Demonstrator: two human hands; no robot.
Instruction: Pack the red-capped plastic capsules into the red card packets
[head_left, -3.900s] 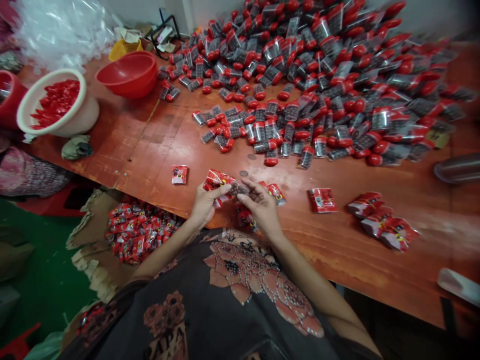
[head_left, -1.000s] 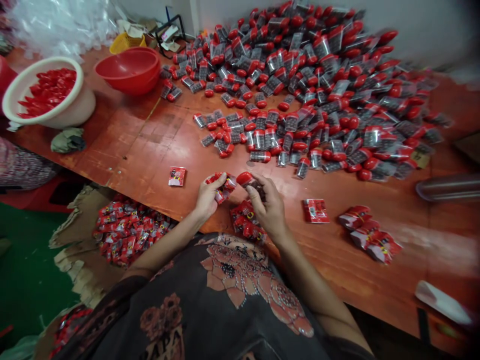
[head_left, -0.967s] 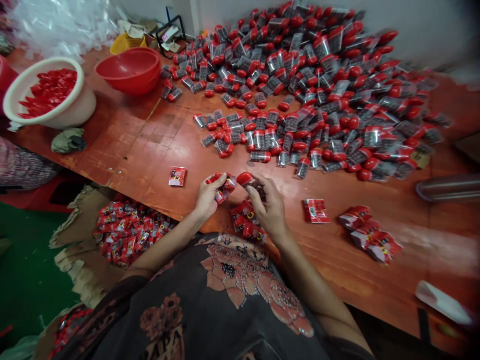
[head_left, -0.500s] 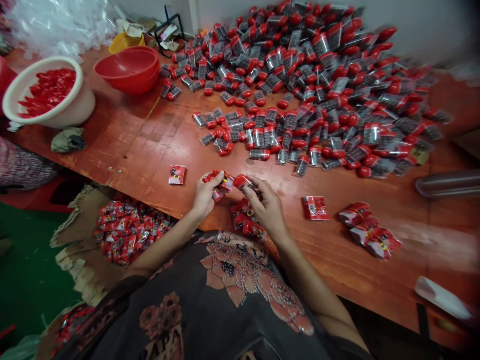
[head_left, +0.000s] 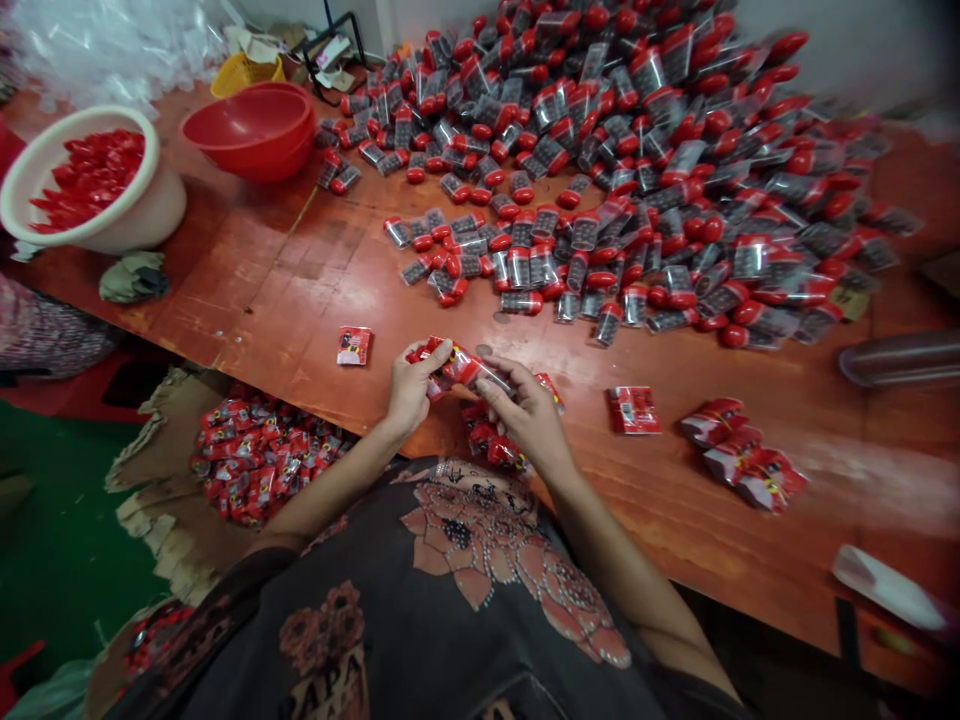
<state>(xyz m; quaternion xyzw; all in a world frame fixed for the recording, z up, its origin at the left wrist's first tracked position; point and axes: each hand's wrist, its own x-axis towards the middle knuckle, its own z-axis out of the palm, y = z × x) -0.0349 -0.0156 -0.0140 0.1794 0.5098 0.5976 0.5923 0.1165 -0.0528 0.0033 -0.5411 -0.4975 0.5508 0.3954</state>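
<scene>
Since both hands are working tight together just above the orange-red table, a fumble looks like the main risk. The clear plastic tube seems slim and slick, so a loose grip could send it down onto the little heap of red packets right below. Squeezing too hard could crumple or tear the thin red packet. The left hand is mostly closed, with its thumb and fingers pinching that packet. The right hand is partly closed, its thumb and fingers wrapped around the tube's dark-filled end. The tube is up in the air between the hands, its red end right against the packet, though I can't tell if it's inside. A big pile of capped tubes sits farther up the table.
</scene>
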